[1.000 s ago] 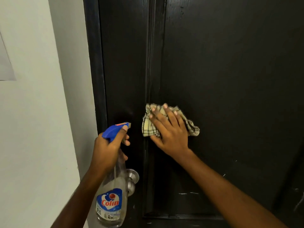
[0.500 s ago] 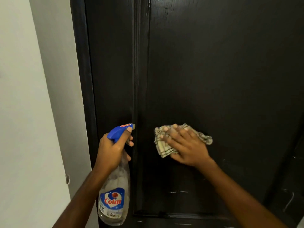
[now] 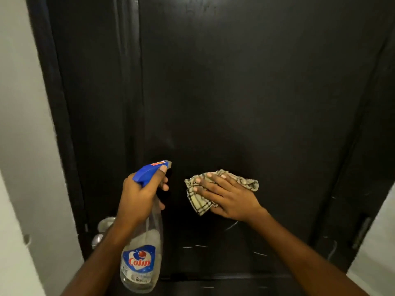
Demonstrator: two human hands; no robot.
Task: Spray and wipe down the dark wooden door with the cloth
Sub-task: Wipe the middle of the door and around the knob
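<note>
The dark wooden door (image 3: pixel 235 92) fills most of the view. My right hand (image 3: pixel 228 198) presses a crumpled checked beige cloth (image 3: pixel 197 205) flat against the door's middle panel, fingers straight and spread. My left hand (image 3: pixel 140 197) grips the neck of a clear spray bottle (image 3: pixel 141 253) with a blue trigger head, its nozzle pointing at the door just left of the cloth. My index finger lies along the top of the blue head.
A silver door knob (image 3: pixel 102 230) sticks out at the door's left edge, partly behind my left forearm. White wall (image 3: pixel 23 146) lies to the left and a pale strip of wall (image 3: pixel 378 242) at the lower right. Thin white scratches mark the lower panel.
My right hand has slid the cloth rightward and down across the panel. The view has shifted right, bringing more of the door in. My left hand keeps holding the bottle.
</note>
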